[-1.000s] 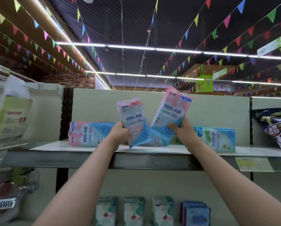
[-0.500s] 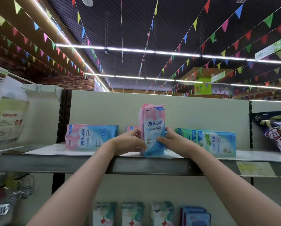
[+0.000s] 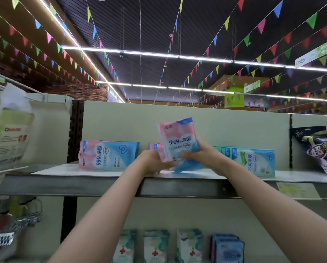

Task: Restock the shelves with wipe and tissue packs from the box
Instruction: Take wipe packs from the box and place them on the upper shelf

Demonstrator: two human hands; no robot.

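Observation:
A pink and blue wipe pack point(image 3: 178, 143) stands upright, tilted a little left, over the top shelf point(image 3: 102, 184). My right hand point(image 3: 202, 158) grips its lower right side. My left hand point(image 3: 153, 164) holds its lower left edge from below. Behind it a second pink pack point(image 3: 156, 148) shows partly. A row of pink and blue packs point(image 3: 107, 155) lies on its side at the left. A row of green and blue packs point(image 3: 253, 162) lies at the right. The box is out of view.
A dark snack bag point(image 3: 318, 147) stands at the far right of the shelf. A hanging pouch point(image 3: 9, 128) is at the far left. Several small packs point(image 3: 155, 245) line the shelf below. A price label point(image 3: 297, 190) sits on the shelf's front rail.
One second ago each hand held a separate pack raised apart. The two packs came together, and both hands now hold them at the shelf's middle, slightly right of half a second ago.

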